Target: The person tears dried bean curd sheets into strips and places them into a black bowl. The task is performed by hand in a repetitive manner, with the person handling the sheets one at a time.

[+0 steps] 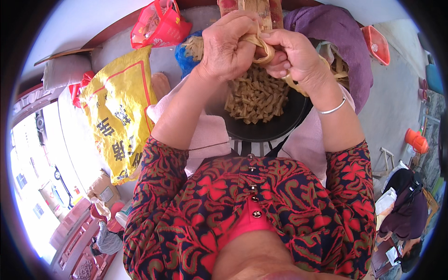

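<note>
Both my hands work on one long, tan, pliable strip, raised above a round black basin. The strip bends into a loop between the hands. My left hand is closed on one part of it, with the fingertips partly hidden. My right hand pinches the loop's other side between thumb and fingers, and a length of strip trails down beside that palm. Below, the basin holds many short tan knotted pieces.
Beyond the hands stands a worn wooden board. A purple sack with more tan strips lies at right, a blue bag at left. Further left are a yellow sack and a red bag. People sit at both lower sides.
</note>
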Demonstrator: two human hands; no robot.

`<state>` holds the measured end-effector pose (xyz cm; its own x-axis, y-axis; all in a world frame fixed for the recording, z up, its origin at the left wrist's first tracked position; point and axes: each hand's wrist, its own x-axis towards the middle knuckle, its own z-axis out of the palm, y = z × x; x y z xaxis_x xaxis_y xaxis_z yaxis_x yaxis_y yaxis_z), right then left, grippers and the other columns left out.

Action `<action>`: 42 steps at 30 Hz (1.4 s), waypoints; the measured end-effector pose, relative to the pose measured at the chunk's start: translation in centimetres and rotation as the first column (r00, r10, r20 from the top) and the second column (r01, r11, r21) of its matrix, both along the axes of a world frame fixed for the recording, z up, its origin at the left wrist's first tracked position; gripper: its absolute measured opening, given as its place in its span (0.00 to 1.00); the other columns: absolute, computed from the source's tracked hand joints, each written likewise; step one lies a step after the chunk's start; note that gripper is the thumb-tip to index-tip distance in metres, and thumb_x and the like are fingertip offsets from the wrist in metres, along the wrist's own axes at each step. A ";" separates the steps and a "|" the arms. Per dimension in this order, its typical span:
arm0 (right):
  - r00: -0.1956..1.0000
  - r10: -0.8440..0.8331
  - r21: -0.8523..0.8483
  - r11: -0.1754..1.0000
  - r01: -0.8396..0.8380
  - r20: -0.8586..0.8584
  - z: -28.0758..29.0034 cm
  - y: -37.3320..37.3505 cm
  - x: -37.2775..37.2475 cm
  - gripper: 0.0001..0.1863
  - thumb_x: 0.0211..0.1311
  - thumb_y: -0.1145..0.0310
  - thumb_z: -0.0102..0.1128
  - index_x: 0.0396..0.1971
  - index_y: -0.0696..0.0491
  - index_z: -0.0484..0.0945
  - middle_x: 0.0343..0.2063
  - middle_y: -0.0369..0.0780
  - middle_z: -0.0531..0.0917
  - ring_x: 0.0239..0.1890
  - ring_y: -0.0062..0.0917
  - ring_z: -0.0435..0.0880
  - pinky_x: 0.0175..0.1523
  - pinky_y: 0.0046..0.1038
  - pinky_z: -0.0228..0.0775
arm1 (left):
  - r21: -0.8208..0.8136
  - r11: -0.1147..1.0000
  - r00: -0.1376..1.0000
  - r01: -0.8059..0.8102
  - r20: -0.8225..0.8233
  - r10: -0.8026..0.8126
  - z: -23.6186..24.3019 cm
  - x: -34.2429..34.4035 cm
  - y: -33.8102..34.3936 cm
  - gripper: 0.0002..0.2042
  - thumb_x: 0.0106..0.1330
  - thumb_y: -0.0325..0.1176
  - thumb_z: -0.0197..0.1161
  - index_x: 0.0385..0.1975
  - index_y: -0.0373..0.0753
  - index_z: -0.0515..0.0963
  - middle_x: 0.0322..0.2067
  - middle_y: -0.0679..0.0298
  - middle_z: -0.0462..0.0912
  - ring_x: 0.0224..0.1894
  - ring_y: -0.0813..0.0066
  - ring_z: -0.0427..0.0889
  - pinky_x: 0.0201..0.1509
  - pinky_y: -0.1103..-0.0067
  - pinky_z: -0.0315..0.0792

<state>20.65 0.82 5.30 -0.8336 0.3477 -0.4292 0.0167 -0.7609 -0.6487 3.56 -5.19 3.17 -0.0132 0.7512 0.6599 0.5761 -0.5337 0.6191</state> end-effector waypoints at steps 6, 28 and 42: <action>0.960 -0.280 0.611 0.760 0.223 -0.002 -0.6 -0.3 -0.3 0.08 0.63 0.65 0.61 0.35 0.54 0.79 0.18 0.26 0.72 0.13 0.06 0.57 0.17 0.11 0.46 | -0.435 0.900 0.980 -0.019 0.172 0.103 0.6 0.2 -0.6 0.05 0.58 0.25 0.57 0.24 0.33 0.78 0.18 0.70 0.76 0.26 0.89 0.72 0.29 0.85 0.68; 0.934 -0.162 0.068 0.979 0.193 -0.317 -2.7 0.0 0.7 0.07 0.66 0.70 0.57 0.39 0.56 0.79 0.18 0.27 0.71 0.15 0.06 0.59 0.19 0.11 0.52 | -0.387 0.914 0.992 0.121 0.086 -0.095 2.9 -0.2 -1.5 0.08 0.64 0.28 0.62 0.37 0.30 0.80 0.25 0.68 0.81 0.27 0.89 0.75 0.31 0.86 0.73; 0.961 -0.011 0.500 0.852 0.154 -0.277 -0.6 2.0 2.7 0.12 0.64 0.67 0.60 0.41 0.61 0.78 0.19 0.27 0.72 0.16 0.06 0.59 0.20 0.12 0.50 | -0.157 0.606 0.240 0.780 0.969 -0.057 2.8 -1.9 -1.5 0.19 0.69 0.38 0.50 0.13 0.46 0.61 0.07 0.75 0.57 0.06 0.83 0.59 0.13 0.85 0.51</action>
<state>23.34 2.85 4.72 -0.8462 0.5303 0.0522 -0.2503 -0.3090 -0.9175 1.67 -6.65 5.98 0.2015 0.9795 -0.0055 -0.6361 0.1351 0.7597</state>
